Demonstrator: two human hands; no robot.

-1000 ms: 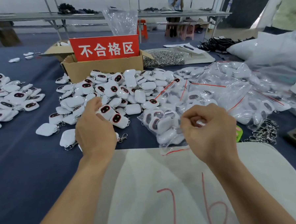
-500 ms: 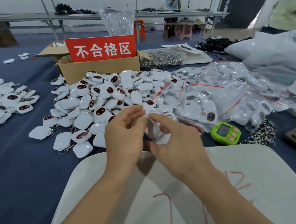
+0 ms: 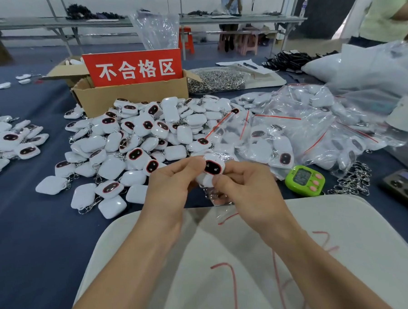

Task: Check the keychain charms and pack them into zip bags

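The left hand (image 3: pixel 173 182) and right hand (image 3: pixel 245 187) pinch one keychain charm (image 3: pixel 212 167) between them over the table (image 3: pixel 24 222). It is white and rounded, with a glossy black face rimmed red. A clear zip bag (image 3: pixel 222 210) hangs beneath them. Beyond lies the pile of charms (image 3: pixel 136 139). The red sign (image 3: pixel 133 68) on the cardboard box (image 3: pixel 134 97) reads 不合格区.

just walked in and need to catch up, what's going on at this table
A person pinches one keychain charm between the left hand and right hand, its dark face up. A small zip bag hangs beneath the right hand; the charm is above it, not inside. Loose charms are piled behind, filled bags to the right.
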